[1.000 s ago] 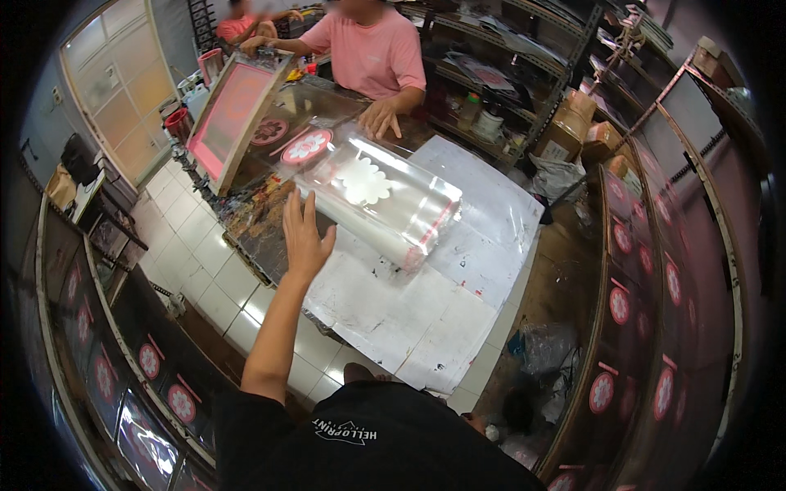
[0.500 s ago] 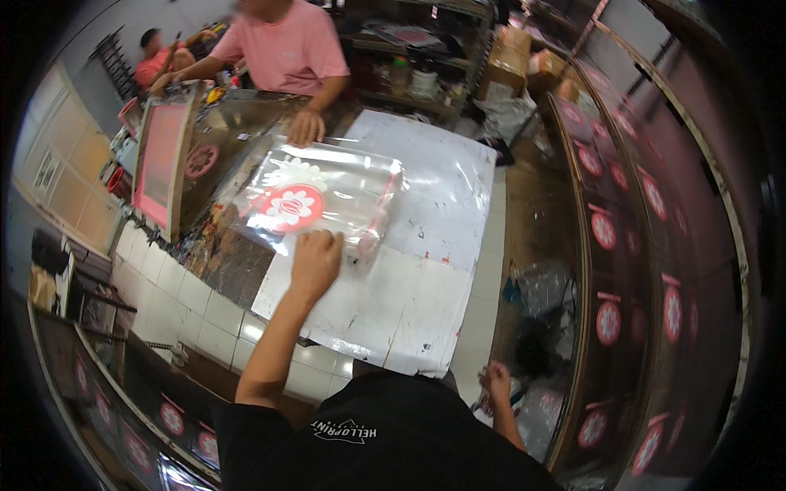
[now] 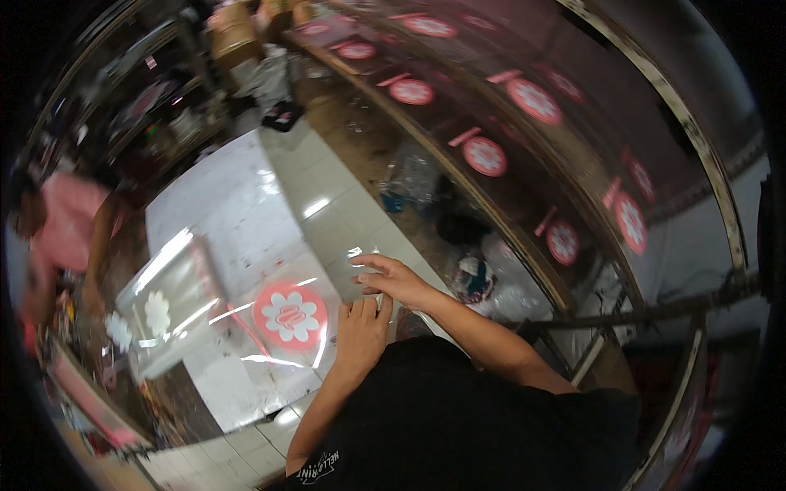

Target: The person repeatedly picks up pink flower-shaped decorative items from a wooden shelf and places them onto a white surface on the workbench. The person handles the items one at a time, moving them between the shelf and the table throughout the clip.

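A clear plastic sheet with a pink disc and white flower printed on it hangs off the right side of the white board. My left hand has its fingers curled over the sheet's right edge, close to my body. Just above it, my right hand is stretched toward the left with its fingers and thumb apart; any contact with the sheet's far corner is hard to make out. Left of the printed sheet lies a stack of clear plastic sheets, with white flower shapes showing on it.
A co-worker in a pink shirt stands at the table's left, beside a pink-meshed screen frame. On the right, long racks carry more printed sheets. Crumpled clear plastic lies by the rack. Cardboard boxes stand at the back.
My view has swung to the right. The printed sheet has come off the stack toward me in my left hand. My right hand has risen from my side to near it.
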`<move>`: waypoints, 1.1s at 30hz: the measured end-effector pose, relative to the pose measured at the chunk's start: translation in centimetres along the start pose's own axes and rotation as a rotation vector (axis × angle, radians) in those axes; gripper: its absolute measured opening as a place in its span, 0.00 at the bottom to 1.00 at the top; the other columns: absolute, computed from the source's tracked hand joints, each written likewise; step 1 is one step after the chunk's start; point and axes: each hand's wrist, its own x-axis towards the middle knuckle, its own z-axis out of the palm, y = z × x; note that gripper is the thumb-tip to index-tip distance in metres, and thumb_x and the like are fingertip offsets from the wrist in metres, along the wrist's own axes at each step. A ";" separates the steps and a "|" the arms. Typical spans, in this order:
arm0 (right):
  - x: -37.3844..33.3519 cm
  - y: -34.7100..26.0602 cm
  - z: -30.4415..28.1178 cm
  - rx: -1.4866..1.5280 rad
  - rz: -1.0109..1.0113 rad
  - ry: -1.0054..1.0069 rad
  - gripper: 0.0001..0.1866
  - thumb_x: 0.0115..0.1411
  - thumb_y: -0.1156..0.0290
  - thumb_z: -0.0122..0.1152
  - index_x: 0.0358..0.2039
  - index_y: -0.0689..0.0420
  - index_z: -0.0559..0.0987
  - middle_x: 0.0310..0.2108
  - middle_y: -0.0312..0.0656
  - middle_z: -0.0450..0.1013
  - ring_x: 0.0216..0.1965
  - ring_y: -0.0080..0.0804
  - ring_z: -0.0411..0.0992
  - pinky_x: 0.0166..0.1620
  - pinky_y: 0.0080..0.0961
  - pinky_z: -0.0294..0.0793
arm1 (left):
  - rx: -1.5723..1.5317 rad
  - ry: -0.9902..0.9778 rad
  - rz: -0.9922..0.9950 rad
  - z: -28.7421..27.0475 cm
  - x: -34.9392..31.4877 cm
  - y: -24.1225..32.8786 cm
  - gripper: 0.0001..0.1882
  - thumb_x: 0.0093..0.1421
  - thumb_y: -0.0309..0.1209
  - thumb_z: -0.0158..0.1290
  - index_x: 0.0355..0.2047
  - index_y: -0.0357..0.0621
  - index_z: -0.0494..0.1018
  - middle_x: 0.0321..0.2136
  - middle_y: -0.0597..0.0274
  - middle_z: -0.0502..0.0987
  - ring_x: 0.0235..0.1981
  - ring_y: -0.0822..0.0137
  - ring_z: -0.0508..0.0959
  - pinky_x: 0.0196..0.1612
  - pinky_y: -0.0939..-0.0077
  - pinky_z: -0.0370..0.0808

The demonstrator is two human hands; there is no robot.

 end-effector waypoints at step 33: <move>-3.5 2.0 -51.4 0.081 -0.225 1.006 0.29 0.61 0.68 0.57 0.63 0.55 0.66 0.61 0.47 0.64 0.55 0.42 0.72 0.58 0.36 0.71 | 0.136 0.248 -0.931 6.3 -4.2 -4.1 0.25 0.57 0.29 0.54 0.54 0.31 0.69 0.60 0.38 0.63 0.62 0.40 0.62 0.65 0.51 0.58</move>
